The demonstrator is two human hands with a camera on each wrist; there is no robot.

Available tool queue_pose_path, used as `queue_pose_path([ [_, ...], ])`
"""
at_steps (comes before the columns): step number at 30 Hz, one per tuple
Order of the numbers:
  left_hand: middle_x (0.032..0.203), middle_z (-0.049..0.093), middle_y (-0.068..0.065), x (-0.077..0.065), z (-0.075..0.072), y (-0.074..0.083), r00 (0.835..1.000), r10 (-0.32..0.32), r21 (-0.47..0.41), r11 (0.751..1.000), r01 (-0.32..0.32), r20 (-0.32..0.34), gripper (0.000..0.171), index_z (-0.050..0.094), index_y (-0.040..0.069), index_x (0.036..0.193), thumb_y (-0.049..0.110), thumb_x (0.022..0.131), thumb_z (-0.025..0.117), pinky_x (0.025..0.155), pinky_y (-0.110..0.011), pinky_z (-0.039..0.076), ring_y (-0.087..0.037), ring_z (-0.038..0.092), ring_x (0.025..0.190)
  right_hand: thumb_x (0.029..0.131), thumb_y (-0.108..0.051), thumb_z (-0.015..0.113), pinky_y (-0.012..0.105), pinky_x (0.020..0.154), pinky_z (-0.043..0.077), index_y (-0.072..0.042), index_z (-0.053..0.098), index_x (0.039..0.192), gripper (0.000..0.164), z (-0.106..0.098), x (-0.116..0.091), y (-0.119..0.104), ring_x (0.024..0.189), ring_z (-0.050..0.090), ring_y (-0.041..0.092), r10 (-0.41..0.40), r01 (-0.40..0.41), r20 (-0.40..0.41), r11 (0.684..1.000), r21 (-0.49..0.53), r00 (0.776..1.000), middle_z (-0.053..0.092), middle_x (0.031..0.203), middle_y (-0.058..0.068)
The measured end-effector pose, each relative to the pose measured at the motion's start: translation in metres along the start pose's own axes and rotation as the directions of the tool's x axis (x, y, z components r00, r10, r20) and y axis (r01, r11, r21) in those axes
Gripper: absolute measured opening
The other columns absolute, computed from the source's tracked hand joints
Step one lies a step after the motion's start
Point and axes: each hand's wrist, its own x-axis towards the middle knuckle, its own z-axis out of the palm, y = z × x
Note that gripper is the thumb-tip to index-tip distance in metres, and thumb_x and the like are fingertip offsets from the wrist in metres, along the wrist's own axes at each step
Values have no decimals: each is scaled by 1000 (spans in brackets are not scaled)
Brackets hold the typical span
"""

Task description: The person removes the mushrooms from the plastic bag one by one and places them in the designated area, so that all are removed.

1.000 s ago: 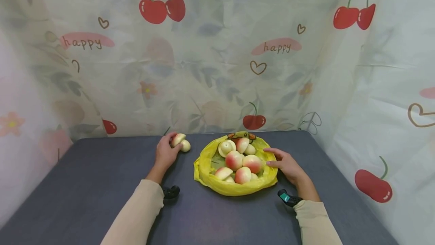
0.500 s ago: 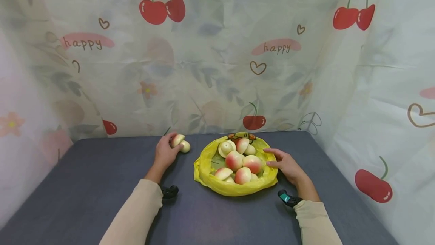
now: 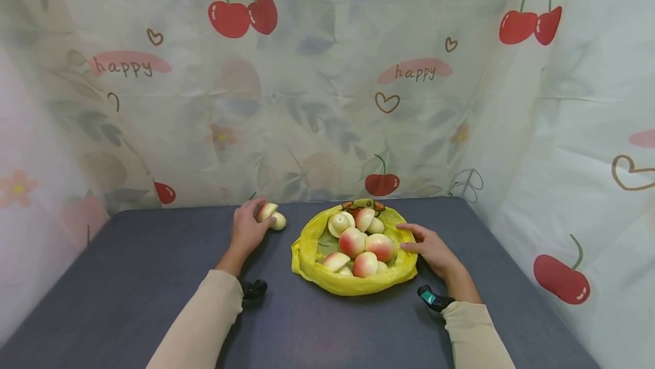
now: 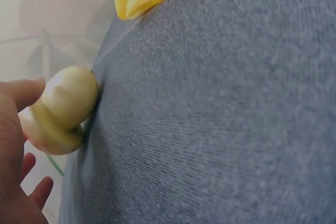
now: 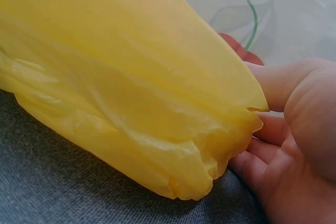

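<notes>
At the table's far left, my left hand [image 3: 248, 229] is around a toy mushroom [image 3: 267, 211] with a pink-and-cream cap and a rounded pale stem. In the left wrist view, the thumb touches the mushroom [image 4: 71, 98] and two fingers stand apart from it; the index finger is mostly hidden. My right hand [image 3: 430, 248] holds the right rim of a yellow plastic bag [image 3: 338, 285], its mouth rolled wide. The right wrist view has the bag's side [image 5: 131, 98] between thumb and fingers. Several similar toy mushrooms [image 3: 353, 242] lie inside the bag.
A dark grey cloth covers the table [image 3: 317, 329]. Behind it and along the sides hangs a pale printed curtain [image 3: 307, 73] with cherries and hearts. The bag stands to the right of the left hand's mushroom, a short gap between them.
Almost nothing moves. My left forearm shifts slightly left, and the head view drifts a little. Both hands stay where they were, at the mushroom and at the bag rim.
</notes>
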Motion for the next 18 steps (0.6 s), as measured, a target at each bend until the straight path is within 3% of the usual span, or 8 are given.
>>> queue_pose_path([
  [6,136,51,-15,2,-2,6,1000,19,-2,1000,-19,-10,52,60,10,131,24,84,77,100,-53,35,-39,42,123,93,-13,67,30,91,48,0,47,141,54,0,0,0,130,38,39,-7,7,8,1000,5,1000,34,149,25],
  [18,139,48,-11,3,-2,31,995,98,-34,995,-97,34,50,59,13,133,23,87,75,101,-58,33,-39,38,128,92,-12,67,29,90,49,0,47,141,55,-1,0,1,129,39,40,-19,18,12,1000,12,1000,34,149,25],
])
